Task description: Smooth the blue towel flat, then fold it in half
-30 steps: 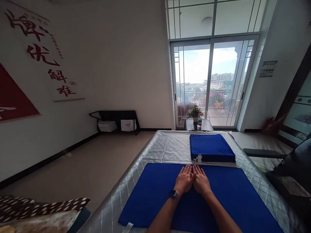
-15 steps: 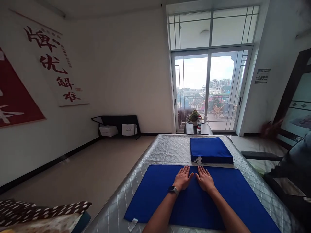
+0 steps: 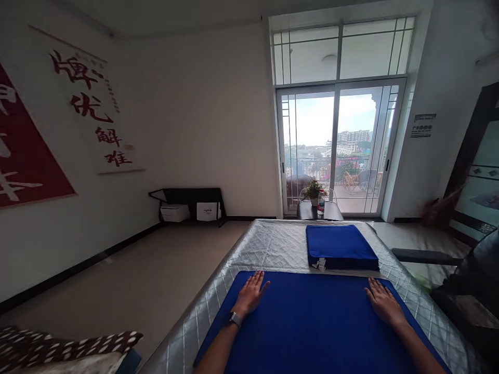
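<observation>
A blue rectangular cloth [image 3: 307,317] lies spread flat on a silver quilted table cover [image 3: 268,246]. My left hand [image 3: 249,296] rests palm down near the cloth's far left corner, fingers stretched out, with a watch on the wrist. Close to the far right corner, my right hand [image 3: 384,301] also lies flat on the cloth, fingers extended. Neither hand grips anything. Just beyond the cloth's far edge sits a stack of folded blue cloths [image 3: 341,244] with white tags at its front.
Behind the silver-covered surface stands a small black table [image 3: 304,210] with a potted plant [image 3: 313,191] and a bottle [image 3: 321,202]. A dark chair [image 3: 473,275] is at the right. A patterned cushion [image 3: 78,348] lies at the lower left.
My hands have slid apart across the cloth from its middle, the left one leftward and the right one rightward. The stack remains in place.
</observation>
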The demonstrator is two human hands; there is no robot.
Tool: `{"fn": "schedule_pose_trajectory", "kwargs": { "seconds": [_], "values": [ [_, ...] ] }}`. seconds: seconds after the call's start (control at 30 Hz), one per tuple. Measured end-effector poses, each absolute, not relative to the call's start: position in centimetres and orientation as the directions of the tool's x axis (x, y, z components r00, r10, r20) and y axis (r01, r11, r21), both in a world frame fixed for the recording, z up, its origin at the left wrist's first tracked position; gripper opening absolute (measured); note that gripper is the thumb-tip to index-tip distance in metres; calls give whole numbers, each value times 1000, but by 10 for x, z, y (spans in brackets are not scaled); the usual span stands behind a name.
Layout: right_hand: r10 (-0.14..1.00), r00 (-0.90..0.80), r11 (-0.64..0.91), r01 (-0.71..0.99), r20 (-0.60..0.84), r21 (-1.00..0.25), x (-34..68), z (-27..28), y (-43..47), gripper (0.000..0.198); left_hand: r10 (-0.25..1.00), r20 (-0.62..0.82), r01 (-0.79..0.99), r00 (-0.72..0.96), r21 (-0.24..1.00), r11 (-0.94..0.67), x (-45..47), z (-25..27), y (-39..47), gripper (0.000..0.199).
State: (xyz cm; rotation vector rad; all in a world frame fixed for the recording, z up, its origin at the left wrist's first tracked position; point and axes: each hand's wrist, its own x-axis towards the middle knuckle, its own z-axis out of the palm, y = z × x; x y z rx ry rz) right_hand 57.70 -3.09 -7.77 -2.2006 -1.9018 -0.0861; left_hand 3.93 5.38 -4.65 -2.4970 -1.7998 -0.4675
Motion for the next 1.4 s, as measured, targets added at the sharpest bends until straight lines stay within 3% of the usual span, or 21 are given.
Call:
{"fn": "schedule_pose_trajectory", "kwargs": {
  "seconds": [0.2,0.4,0.67,1.03,1.17,1.27,1.4],
  "values": [
    [965,73,-62,997,251,-53,613,-100,-31,64,967,160,970,199,106,-217,-13,-52,60,68],
    [932,230,-221,973,279,-64,620,-110,-32,78,970,190,978,149,113,-173,-37,-60,61,71],
    [936,241,-223,970,258,-98,638,-114,-39,81,957,250,976,149,119,-183,-40,-69,63,70],
    [938,291,-272,955,191,-121,611,-75,-39,74,967,215,975,136,145,-170,-30,-56,60,73],
    [919,318,-302,948,234,-101,588,-59,-52,70,962,242,975,130,146,-169,-22,-46,54,68],
    [924,258,-237,966,282,-105,550,-51,-61,69,930,330,956,162,181,-231,6,-45,41,65],
    [968,73,-37,988,242,-151,466,-36,-67,67,890,255,874,378,218,-434,83,-47,11,61]
  ]
}}
